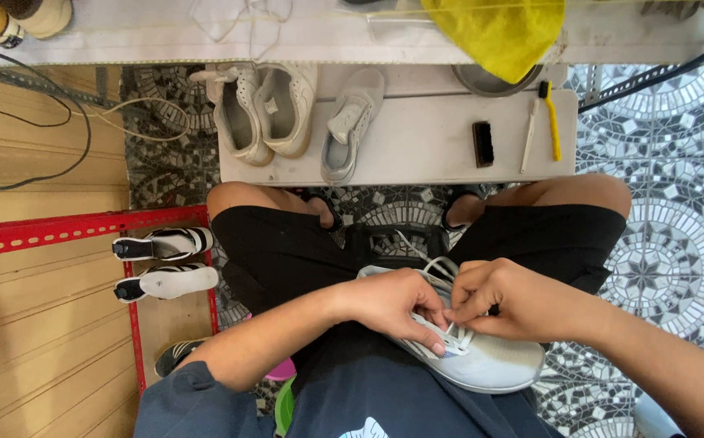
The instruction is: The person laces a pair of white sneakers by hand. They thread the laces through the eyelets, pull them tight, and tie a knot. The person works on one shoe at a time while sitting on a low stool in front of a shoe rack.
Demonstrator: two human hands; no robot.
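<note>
A white sneaker (482, 361) lies on my lap, toe pointing toward my body. My left hand (392, 304) rests on the shoe's upper with its fingers pinching a white lace (441, 266) near the eyelets. My right hand (506, 302) meets it from the right, fingertips closed on the same lacing at the middle of the shoe. A loop of lace sticks out past my hands toward my knees. The shoe's tongue and most eyelets are hidden under my fingers.
A low white bench (417, 146) in front of my knees carries three worn white sneakers (275, 105), a black brush (482, 143), a white toothbrush and a yellow-handled brush (551, 122). A yellow cloth (498, 32) hangs above. A red metal rack (60, 231) with insoles stands on the left.
</note>
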